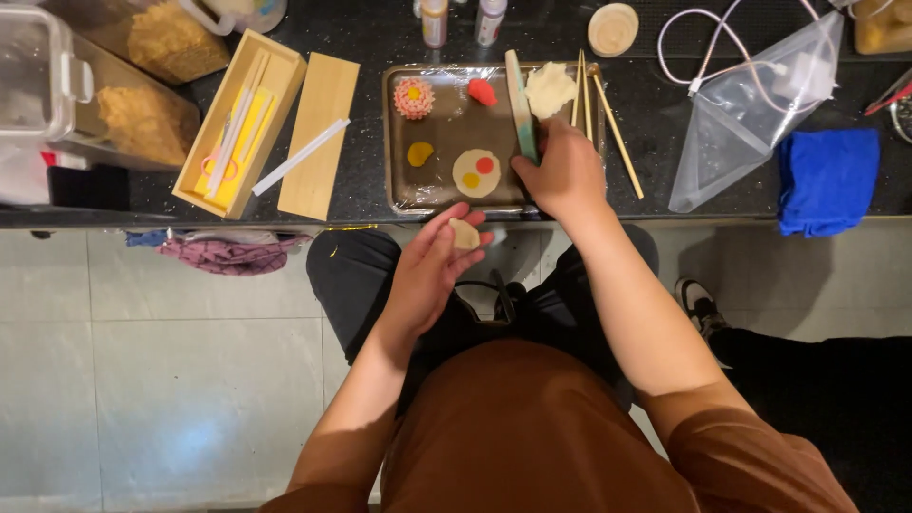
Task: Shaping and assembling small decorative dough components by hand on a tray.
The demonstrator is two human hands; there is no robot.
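Note:
My left hand (432,266) hovers just below the counter edge, cradling a small flat disc of pale dough (465,234) in its palm and fingers. My right hand (567,174) reaches onto the brown tray (399,142) and grips a long green-and-cream paddle tool (519,100) that lies along the tray. On the tray sit a pink flower-shaped sweet (414,97), a red dough piece (483,91), a yellow dab (420,152), a pale disc with red and yellow dots (476,173) and a white dough lump (550,89). Thin wooden sticks (608,119) lie at the tray's right edge.
An open wooden box with tools (237,123) and its lid (321,133) lie left of the tray. A clear plastic bag (750,114), white cable (703,47) and blue cloth (826,180) lie right. Clear containers (85,95) stand far left, bottles (461,21) and a round wooden piece (613,28) behind.

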